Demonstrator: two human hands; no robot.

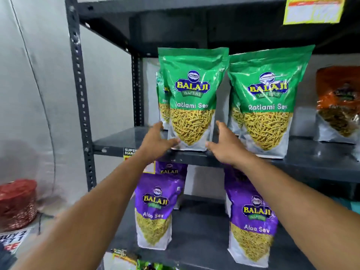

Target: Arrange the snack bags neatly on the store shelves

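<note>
A green Ratlami Sev bag stands upright on the dark metal shelf, with another green bag close behind it. My left hand and my right hand flank its lower corners, fingers spread; the thumbs touch the bag's base, and neither hand closes around it. A second green Ratlami Sev stack stands to the right. An orange bag stands at the far right. On the shelf below stand two purple Aloo Sev bags, each with another behind.
The rack's perforated upright post rises at the left, beside a grey wall. A red mesh sack and a promo sign lie on the floor at left. A yellow price tag hangs from the top shelf.
</note>
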